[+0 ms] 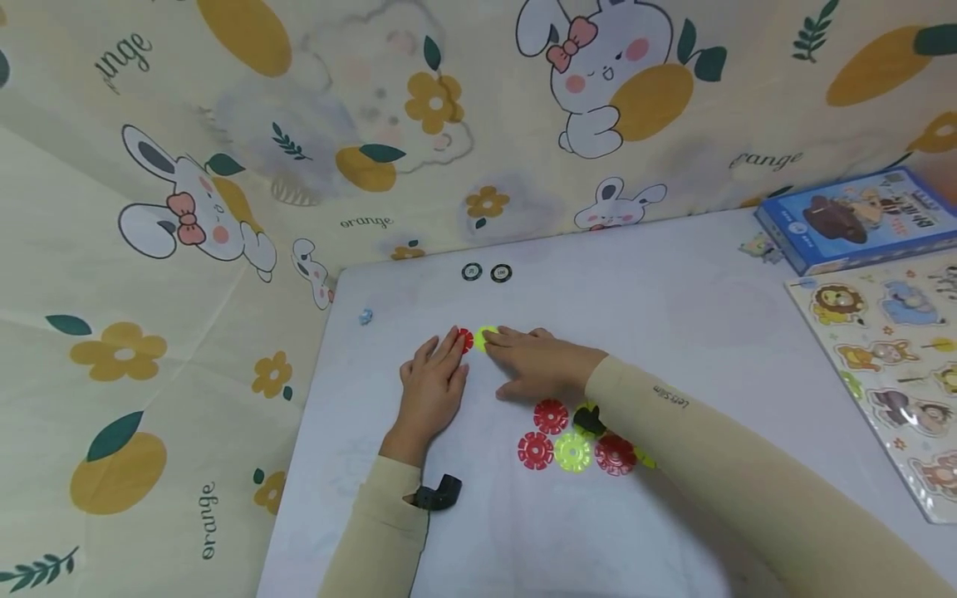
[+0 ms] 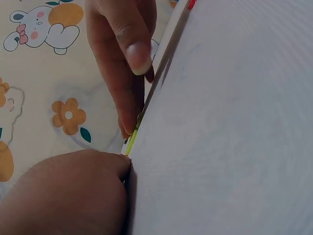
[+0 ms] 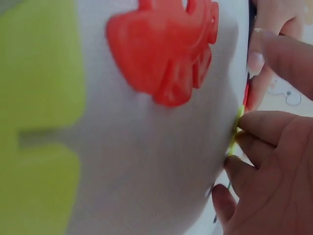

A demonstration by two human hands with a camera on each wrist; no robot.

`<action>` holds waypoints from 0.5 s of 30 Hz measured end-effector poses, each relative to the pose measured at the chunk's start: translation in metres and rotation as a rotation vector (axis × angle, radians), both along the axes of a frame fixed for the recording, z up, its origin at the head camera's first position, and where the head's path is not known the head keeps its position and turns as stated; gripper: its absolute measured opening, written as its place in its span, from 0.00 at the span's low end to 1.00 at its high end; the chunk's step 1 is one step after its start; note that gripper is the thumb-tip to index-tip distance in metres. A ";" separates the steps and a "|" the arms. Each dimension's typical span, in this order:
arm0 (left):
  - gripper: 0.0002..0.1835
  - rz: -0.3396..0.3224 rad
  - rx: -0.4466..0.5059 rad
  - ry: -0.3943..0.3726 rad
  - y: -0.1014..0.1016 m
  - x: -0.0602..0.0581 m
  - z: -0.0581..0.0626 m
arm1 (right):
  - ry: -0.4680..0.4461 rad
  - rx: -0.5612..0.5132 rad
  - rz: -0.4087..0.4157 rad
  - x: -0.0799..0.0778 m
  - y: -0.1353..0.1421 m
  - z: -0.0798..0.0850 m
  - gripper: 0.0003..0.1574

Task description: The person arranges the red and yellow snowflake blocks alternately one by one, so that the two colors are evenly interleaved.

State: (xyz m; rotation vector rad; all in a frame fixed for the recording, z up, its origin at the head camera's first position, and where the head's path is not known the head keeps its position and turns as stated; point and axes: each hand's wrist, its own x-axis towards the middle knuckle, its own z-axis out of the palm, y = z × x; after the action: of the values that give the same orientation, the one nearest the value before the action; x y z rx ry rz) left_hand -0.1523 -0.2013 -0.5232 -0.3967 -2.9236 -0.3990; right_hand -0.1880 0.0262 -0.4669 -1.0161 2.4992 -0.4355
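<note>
Red disc (image 1: 467,340) and yellow-green disc (image 1: 484,336) sit side by side on the white table (image 1: 419,291), head view. Left hand (image 1: 432,394) lies over the red one, fingers extended, fingertips on it, not wrapped round; probably pinning it so it won't slide. Right hand (image 1: 544,363) reaches across, fingers nearly straight, tips on the yellow-green one, likely to control its position against the red. Loose discs (image 1: 572,452) lie beside and below the right forearm, presumably within easy reach; two black chips (image 1: 501,272) sit farther back, apart from the work. Left wrist view: edge-on, thin yellow-green sliver between the two hands' fingertips, no clamp visible; can't make out the red disc there. Right wrist view: right fingertips rest along the yellow-green edge, spread rather than closed round it, red edge just beyond, by the left fingers. Can't tell if the pair is interlocked. Blurred loose discs fill the foreground.
</note>
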 end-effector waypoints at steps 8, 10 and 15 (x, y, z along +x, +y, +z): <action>0.34 -0.063 0.030 -0.004 0.008 -0.001 -0.003 | -0.139 -0.312 -0.199 0.000 0.027 0.004 0.47; 0.35 -0.092 0.004 -0.020 0.013 0.001 -0.001 | -0.185 -0.428 -0.255 0.004 0.042 0.008 0.44; 0.37 -0.105 -0.098 -0.077 0.021 0.005 0.002 | -0.299 -0.612 -0.385 0.027 0.077 0.006 0.38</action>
State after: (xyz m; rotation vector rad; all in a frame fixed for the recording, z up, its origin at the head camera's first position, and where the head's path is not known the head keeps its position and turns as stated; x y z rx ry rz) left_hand -0.1476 -0.1806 -0.5211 -0.5619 -3.0148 -0.2917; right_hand -0.1610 0.1032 -0.4607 -0.5833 2.3168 -1.4191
